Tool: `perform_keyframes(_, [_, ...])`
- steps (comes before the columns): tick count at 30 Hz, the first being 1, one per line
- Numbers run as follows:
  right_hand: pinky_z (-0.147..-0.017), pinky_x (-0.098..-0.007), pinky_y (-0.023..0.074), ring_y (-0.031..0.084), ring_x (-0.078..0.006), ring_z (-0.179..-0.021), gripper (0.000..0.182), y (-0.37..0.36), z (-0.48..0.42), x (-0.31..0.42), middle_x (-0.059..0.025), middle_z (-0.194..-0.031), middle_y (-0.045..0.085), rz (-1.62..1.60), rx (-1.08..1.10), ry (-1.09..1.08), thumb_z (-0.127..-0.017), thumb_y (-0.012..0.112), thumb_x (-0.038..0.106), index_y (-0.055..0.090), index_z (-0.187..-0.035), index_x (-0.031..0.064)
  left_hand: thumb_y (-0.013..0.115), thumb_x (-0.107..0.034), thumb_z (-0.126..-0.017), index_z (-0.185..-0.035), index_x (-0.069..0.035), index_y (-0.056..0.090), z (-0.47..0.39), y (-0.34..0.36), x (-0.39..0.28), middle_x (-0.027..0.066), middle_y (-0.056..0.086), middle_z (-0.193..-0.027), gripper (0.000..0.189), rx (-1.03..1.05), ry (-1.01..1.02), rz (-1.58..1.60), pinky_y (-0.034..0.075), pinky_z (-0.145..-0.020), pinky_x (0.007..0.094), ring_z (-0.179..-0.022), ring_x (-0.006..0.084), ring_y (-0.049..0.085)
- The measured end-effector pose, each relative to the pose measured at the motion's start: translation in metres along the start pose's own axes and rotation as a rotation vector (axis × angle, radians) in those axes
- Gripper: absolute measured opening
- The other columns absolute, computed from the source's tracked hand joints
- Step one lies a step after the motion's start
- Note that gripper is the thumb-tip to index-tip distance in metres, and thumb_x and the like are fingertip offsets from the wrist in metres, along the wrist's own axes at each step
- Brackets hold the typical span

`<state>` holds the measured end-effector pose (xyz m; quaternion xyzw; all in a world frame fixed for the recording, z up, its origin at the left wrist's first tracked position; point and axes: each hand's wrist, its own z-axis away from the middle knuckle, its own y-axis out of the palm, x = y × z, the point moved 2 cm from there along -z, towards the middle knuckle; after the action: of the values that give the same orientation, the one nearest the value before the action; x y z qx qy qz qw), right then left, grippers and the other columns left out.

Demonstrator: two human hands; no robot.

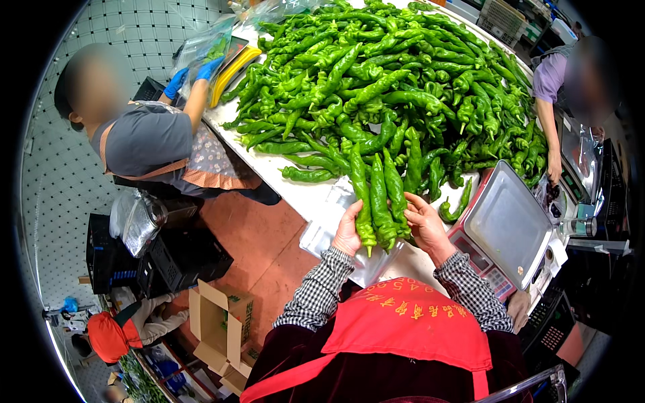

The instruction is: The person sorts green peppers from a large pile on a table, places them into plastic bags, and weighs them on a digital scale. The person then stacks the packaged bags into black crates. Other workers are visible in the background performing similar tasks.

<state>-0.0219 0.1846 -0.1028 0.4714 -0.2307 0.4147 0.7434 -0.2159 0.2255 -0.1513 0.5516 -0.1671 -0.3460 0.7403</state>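
Three long green peppers (381, 206) lie side by side between my hands, with their tips toward me. My left hand (347, 230) grips them at the left edge, and my right hand (427, 227) grips the right edge. Just beyond, a large heap of wrinkled green peppers (373, 75) covers much of the white table (288, 189). Beneath my hands are clear plastic bags (322, 237) on the table's near edge. One loose curved pepper (457, 204) rests right of my right hand, beside a red weighing scale (509, 221) with a grey metal pan.
At left, a co-worker in blue gloves (204, 73) holds a plastic bag beside a yellow-edged scale (234, 75). Another person's hand (554, 169) reaches in at right. Black crates (189, 257) and an open cardboard box (216, 322) stand on the floor; a third person bends nearby.
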Motion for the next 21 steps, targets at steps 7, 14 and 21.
perform_keyframes(7, [-0.113, -0.0339, 0.0397, 0.051, -0.0235, -0.135, 0.069, 0.010, 0.008, -0.019, -0.0210, -0.148, 0.052, 0.449, -0.015, -0.168, -0.102, 0.062, 0.028, 0.033, -0.156, -0.0058, 0.064, -0.025, -0.099, -0.144, 0.000, 0.050, 0.000, -0.014, 0.004, 0.0172, 0.063, -0.136, 0.054, -0.044, -0.068, -0.100, 0.053, -0.106, 0.0454, -0.122, 0.0298, 0.064])
perform_keyframes(14, [-0.115, -0.0409, 0.0392, 0.048, -0.0368, -0.138, 0.101, 0.023, 0.026, -0.007, -0.0310, -0.151, 0.043, 0.875, -0.004, -0.381, -0.084, 0.079, 0.030, 0.021, -0.157, -0.0093, 0.060, -0.015, -0.099, -0.155, -0.005, 0.032, 0.005, 0.021, 0.009, 0.0173, 0.055, -0.144, 0.063, 0.000, 0.079, -0.431, 0.054, -0.105, 0.0435, -0.126, 0.0309, 0.061])
perform_keyframes(21, [-0.112, -0.0503, 0.0380, 0.048, -0.0471, -0.128, 0.094, 0.041, 0.054, 0.016, -0.0332, -0.141, 0.046, 1.137, -0.005, -0.694, -0.083, 0.076, 0.027, 0.025, -0.154, -0.0108, 0.075, -0.039, -0.090, -0.155, -0.002, 0.031, 0.006, 0.090, 0.020, 0.0265, 0.043, -0.154, 0.087, 0.239, 0.163, -0.539, 0.043, -0.116, 0.0482, -0.139, 0.0389, 0.049])
